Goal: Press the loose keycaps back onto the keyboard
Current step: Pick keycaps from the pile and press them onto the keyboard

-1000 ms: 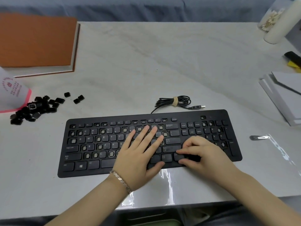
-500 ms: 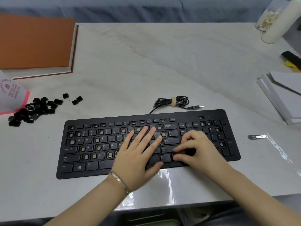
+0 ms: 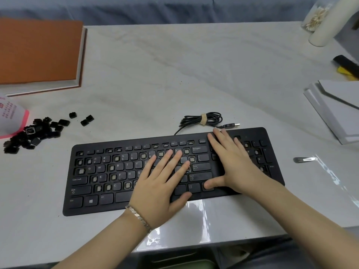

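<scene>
Left hand [image 3: 161, 183] and right hand [image 3: 231, 164] flat, fingers straight, on keyboard [image 3: 252, 133]; loose keycaps [image 3: 35, 133] left of it look light, rigid, best pinched by side edges.

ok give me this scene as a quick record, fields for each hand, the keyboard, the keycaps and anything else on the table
left hand: flat on the middle-right keys, fingers straight
right hand: flat between Enter and the number pad, fingers spread
keyboard: black, many sockets bare
loose keycaps: piled at far left of the table
cable: coiled, tied, behind the keyboard, plug free
other: orange book far left; metal clip right of keyboard
</scene>
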### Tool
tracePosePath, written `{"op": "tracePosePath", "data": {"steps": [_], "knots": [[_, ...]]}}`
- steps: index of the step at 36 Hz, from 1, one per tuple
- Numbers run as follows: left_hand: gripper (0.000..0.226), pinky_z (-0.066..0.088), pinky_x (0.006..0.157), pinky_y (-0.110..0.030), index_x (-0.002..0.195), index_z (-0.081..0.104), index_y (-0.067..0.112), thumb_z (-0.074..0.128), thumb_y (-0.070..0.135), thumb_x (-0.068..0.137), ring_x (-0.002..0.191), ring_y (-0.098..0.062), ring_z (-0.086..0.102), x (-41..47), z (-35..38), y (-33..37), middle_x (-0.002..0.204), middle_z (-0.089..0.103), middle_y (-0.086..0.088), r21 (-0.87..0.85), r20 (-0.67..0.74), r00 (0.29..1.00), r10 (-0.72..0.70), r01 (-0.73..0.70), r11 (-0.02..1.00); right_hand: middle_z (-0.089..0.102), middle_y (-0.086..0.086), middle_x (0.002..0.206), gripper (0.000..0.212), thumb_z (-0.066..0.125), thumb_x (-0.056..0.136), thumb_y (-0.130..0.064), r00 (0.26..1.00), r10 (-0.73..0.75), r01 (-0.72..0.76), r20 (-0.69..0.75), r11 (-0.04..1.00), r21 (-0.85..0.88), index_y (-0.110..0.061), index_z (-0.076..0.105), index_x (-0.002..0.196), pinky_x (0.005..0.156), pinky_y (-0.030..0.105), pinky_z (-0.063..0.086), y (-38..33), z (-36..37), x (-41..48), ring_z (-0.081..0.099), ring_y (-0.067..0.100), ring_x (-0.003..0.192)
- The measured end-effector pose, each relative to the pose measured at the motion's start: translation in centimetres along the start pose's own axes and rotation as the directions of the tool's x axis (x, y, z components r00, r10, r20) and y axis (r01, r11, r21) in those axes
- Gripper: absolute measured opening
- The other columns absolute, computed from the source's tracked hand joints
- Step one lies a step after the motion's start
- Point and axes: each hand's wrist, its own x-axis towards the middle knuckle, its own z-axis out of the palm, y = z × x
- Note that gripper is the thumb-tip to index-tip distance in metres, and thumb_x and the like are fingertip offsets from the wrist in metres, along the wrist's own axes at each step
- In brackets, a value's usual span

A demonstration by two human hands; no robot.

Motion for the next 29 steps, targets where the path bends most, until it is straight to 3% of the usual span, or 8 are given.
{"op": "tracePosePath", "data": {"steps": [7, 10, 15, 17, 20, 22, 26, 29], "knots": [[0.060, 0.022, 0.107, -0.044, 0.133, 0.051, 0.020, 0.043, 0.051, 0.082, 0.133, -0.025, 0.037, 0.2, -0.8, 0.4, 0.142, 0.043, -0.004, -0.033, 0.060, 0.998, -0.020, 0.022, 0.999, -0.017, -0.003, 0.153, 0.128, 0.081, 0.055, -0.050, 0.999, 0.043, -0.043, -0.011, 0.999, -0.005, -0.020, -0.004, 0.146, 0.112, 0.033, -0.008, -0.8, -0.1, 0.2, -0.018, 0.012, 0.139], [0.055, 0.016, 0.110, -0.038, 0.131, 0.053, 0.020, 0.051, 0.046, 0.082, 0.135, -0.019, 0.032, 0.3, -1.5, 0.1, 0.143, 0.039, 0.002, -0.164, 0.064, 0.998, -0.029, 0.039, 0.986, -0.009, -0.002, 0.154, 0.122, 0.083, 0.056, -0.041, 1.000, -0.002, 0.002, -0.006, 0.999, 0.048, -0.017, 0.004, 0.147, 0.113, 0.029, -0.004, -1.6, -0.6, 0.3, -0.011, 0.013, 0.140], [0.033, 0.031, 0.106, -0.036, 0.118, 0.062, 0.012, 0.058, 0.018, 0.086, 0.122, -0.010, 0.045, -0.6, -3.1, -2.5, 0.132, 0.046, 0.005, -0.440, -0.069, 0.976, -0.207, 0.157, 0.884, 0.034, -0.002, 0.144, 0.071, 0.068, 0.079, -0.030, 0.971, -0.146, 0.184, -0.190, 0.963, 0.198, -0.018, 0.033, 0.139, 0.105, 0.012, 0.010, -4.1, -0.6, 0.7, 0.025, 0.011, 0.133], [0.028, 0.033, 0.104, -0.032, 0.112, 0.065, 0.011, 0.060, 0.011, 0.085, 0.116, -0.013, 0.050, -1.3, -4.0, -4.2, 0.126, 0.053, 0.003, -0.471, -0.108, 0.943, -0.316, 0.231, 0.851, 0.042, -0.002, 0.137, 0.056, 0.062, 0.085, -0.028, 0.956, -0.178, 0.231, -0.233, 0.947, 0.225, -0.018, 0.040, 0.135, 0.103, 0.014, 0.017, -5.6, -0.3, 1.3, 0.033, 0.010, 0.128], [0.024, 0.029, 0.098, -0.009, 0.106, 0.068, 0.011, 0.059, 0.005, 0.085, 0.107, -0.007, 0.051, -2.5, -5.2, -7.4, 0.115, 0.058, 0.006, -0.469, -0.177, 0.863, -0.473, 0.349, 0.811, 0.047, -0.001, 0.134, 0.045, 0.055, 0.090, -0.028, 0.943, -0.230, 0.280, -0.242, 0.939, 0.199, -0.016, 0.045, 0.132, 0.102, 0.016, 0.020, -7.9, 0.2, 2.9, 0.037, 0.013, 0.125], [0.027, 0.026, 0.094, -0.004, 0.106, 0.067, 0.011, 0.060, -0.001, 0.083, 0.106, -0.007, 0.050, -3.2, -5.8, -9.6, 0.111, 0.056, 0.010, -0.470, -0.202, 0.791, -0.577, 0.439, 0.766, 0.048, 0.000, 0.133, 0.043, 0.052, 0.091, -0.029, 0.942, -0.238, 0.284, -0.236, 0.941, 0.184, -0.016, 0.046, 0.132, 0.103, 0.021, 0.024, -9.4, 0.6, 4.2, 0.039, 0.015, 0.123], [0.033, 0.030, 0.100, -0.024, 0.114, 0.062, 0.006, 0.056, -0.002, 0.083, 0.116, -0.021, 0.049, -4.4, -6.7, -14.5, 0.119, 0.058, -0.001, -0.456, -0.244, 0.642, -0.727, 0.585, 0.670, 0.051, 0.002, 0.128, 0.040, 0.049, 0.092, -0.031, 0.951, -0.220, 0.257, -0.217, 0.953, 0.162, -0.015, 0.049, 0.129, 0.101, 0.027, 0.032, -11.7, 1.3, 6.4, 0.044, 0.017, 0.119], [0.036, 0.033, 0.103, -0.035, 0.119, 0.058, 0.002, 0.055, -0.002, 0.083, 0.119, -0.029, 0.048, -4.7, -7.0, -17.6, 0.126, 0.056, -0.014, -0.416, -0.235, 0.603, -0.763, 0.647, 0.639, 0.054, 0.001, 0.126, 0.039, 0.048, 0.093, -0.033, 0.959, -0.193, 0.226, -0.208, 0.962, 0.150, -0.016, 0.051, 0.127, 0.099, 0.028, 0.035, -12.7, 1.8, 7.3, 0.047, 0.018, 0.116]]}}
